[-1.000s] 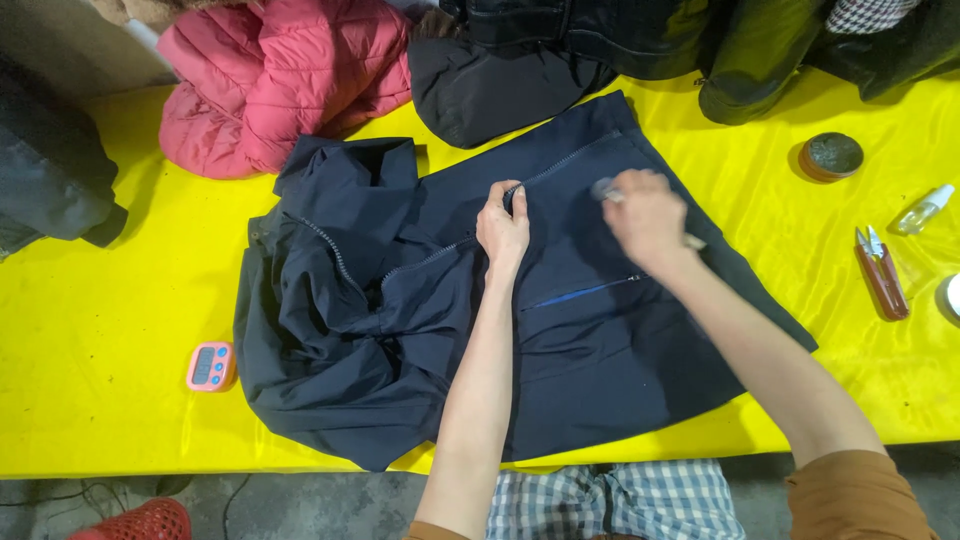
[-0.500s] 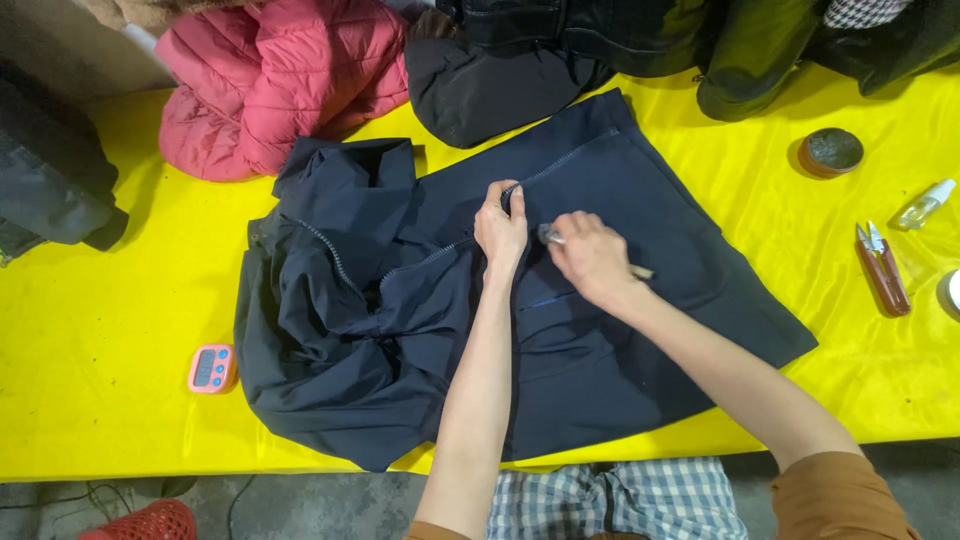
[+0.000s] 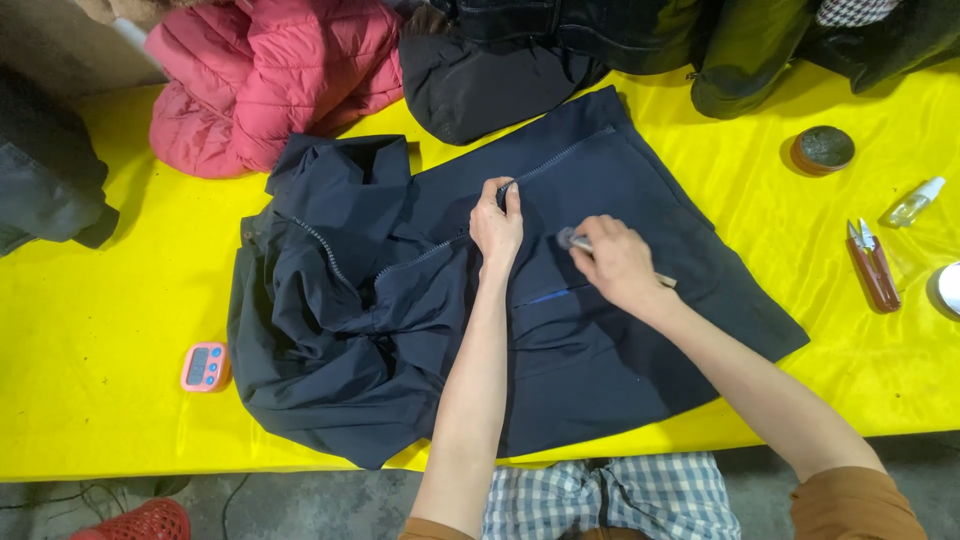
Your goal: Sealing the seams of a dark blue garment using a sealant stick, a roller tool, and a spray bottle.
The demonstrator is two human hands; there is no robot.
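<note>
A navy jacket [image 3: 560, 300] lies spread flat across the yellow bench [image 3: 100, 330], front up, its zip [image 3: 440, 245] running at a slant from the crumpled collar end on the left towards the far hem. The left hand [image 3: 497, 222] presses down on the cloth right by the zip, fingers together and curled over the edge of the teeth, thumb tucked; it seems to pin the fabric taut so the cloth does not slide under the other hand. The right hand [image 3: 615, 262] lies just beside it on the jacket front, closed around a slim tool [image 3: 578, 241] with a rounded grey head, the stem poking out behind the palm. The head meets the cloth a little above a short blue mark [image 3: 548, 296], possibly a chalk line.

Against the picture a second back, the right hand has come in from farther right, near the jacket's far side, to sit close by the left, and the tool head now points down at the cloth. The left hand has hardly shifted from the zip.

Round about: a pink puffer jacket [image 3: 270, 80] and dark coats [image 3: 520, 60] heaped at the far edge, a small pink timer [image 3: 204, 366] near the left, and on the right a round tin [image 3: 823, 148], a small bottle [image 3: 912, 203] and red snips [image 3: 873, 263], all well apart from the hands.
</note>
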